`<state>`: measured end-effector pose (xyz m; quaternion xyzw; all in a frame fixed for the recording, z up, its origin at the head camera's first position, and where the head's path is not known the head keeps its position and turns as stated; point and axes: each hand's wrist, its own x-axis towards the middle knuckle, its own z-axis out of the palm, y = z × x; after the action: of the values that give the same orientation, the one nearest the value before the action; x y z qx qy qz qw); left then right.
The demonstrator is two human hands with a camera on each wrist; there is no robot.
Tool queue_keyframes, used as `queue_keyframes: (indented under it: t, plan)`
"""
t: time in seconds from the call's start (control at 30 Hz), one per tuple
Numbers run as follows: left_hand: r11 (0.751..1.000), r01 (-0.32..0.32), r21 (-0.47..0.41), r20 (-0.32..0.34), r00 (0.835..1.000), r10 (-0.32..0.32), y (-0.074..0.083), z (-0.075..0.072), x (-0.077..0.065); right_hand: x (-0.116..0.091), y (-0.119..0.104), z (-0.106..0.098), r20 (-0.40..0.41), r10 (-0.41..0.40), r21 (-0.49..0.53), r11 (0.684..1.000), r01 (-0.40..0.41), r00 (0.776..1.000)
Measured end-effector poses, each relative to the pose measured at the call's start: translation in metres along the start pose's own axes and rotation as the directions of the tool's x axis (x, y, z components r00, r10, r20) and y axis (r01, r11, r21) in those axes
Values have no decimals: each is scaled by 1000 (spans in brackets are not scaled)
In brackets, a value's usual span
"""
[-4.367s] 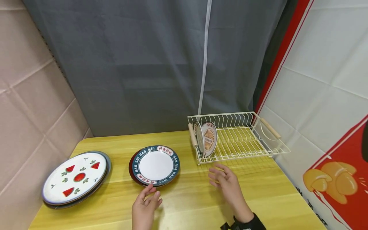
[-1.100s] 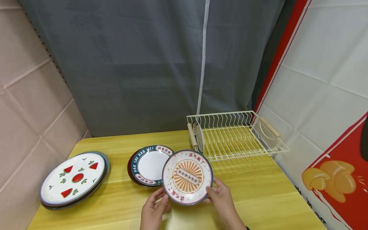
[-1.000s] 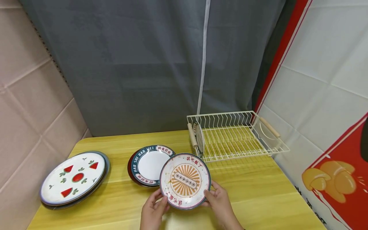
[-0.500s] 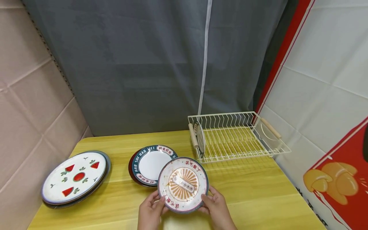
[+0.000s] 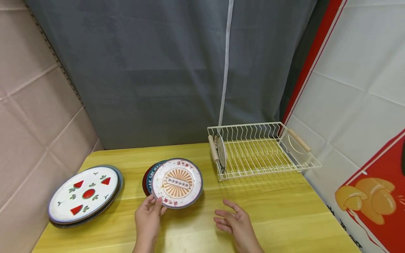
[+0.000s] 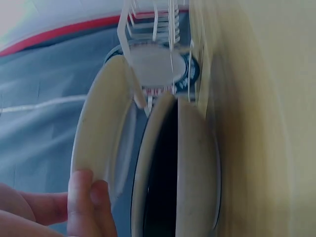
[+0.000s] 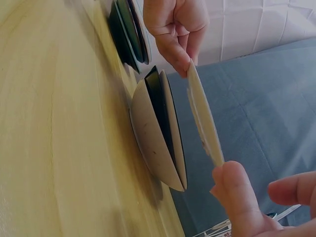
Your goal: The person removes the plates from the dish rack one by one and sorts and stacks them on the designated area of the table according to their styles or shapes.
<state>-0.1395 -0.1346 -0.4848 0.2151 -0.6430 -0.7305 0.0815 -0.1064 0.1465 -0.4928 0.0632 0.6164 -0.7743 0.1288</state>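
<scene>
My left hand [image 5: 147,219] pinches the near left rim of a small white plate [image 5: 177,182] with an orange sunburst and red characters. This plate hangs tilted over a stack, overlapping a blue-rimmed plate [image 5: 154,175] and a dark red one [image 5: 145,183] in the head view. In the right wrist view, a gap separates the held plate [image 7: 205,116] from the stacked plates [image 7: 155,133] beneath it. My right hand [image 5: 237,223] is off to the right, its fingers spread and holding nothing.
A cream wire dish rack [image 5: 259,172] with wooden handles stands at the back right. One plate [image 5: 222,154] is upright in its left end. Large plates, with a watermelon-patterned plate [image 5: 102,196] on top, lie stacked at the left. Grey curtain [image 5: 164,77] hangs behind.
The sunburst plate has left the rack, was held in both hands, and has moved left over the stack. My right hand has let go; my left keeps its pinch.
</scene>
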Motion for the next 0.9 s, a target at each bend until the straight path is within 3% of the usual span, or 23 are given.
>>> queue_keyframes:
  t: [0.5,0.9]
  plan:
    - [1000,-28,-6,-113,993,27,5,2,17,3,4,-2,-8,21,-24,999,-22,1000]
    - [993,-36,113,-84,995,45,9,-7,20,6,7,-1,-18,24,-50,998,-25,1000]
